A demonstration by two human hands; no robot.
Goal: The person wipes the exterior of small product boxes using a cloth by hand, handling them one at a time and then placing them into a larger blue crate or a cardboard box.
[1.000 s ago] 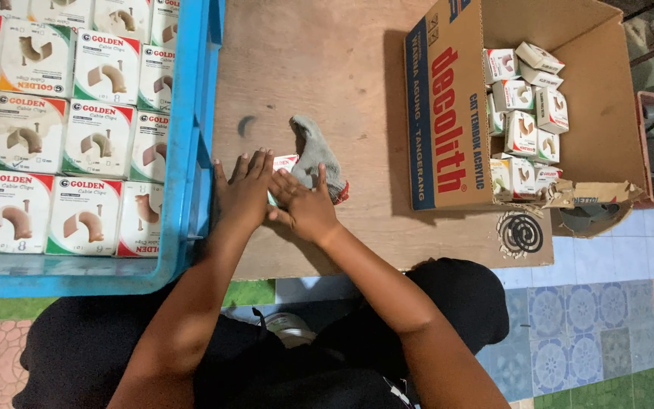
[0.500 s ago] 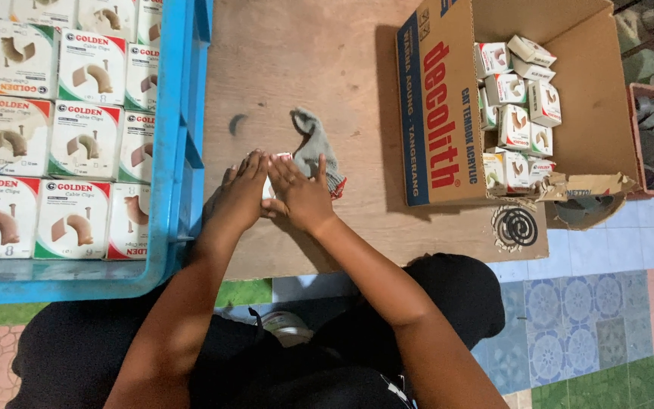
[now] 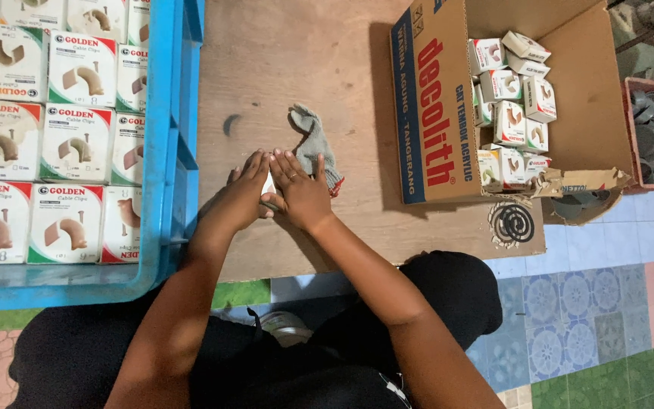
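Wooden tabletop (image 3: 304, 68) fills my view, above patterned floor tiles. Since a second ago both hands have drawn slightly nearer the table's front edge, and more of the grey glove (image 3: 313, 144) is uncovered. I see the left hand (image 3: 238, 198) and right hand (image 3: 300, 193) lying flat, pressed together on a small white box (image 3: 269, 184), mostly hidden between them. On the left sits a blue crate (image 3: 172, 136) of packed boxes; on the right, an open cardboard carton (image 3: 437, 106) with loose ones. Only the glove lies close.
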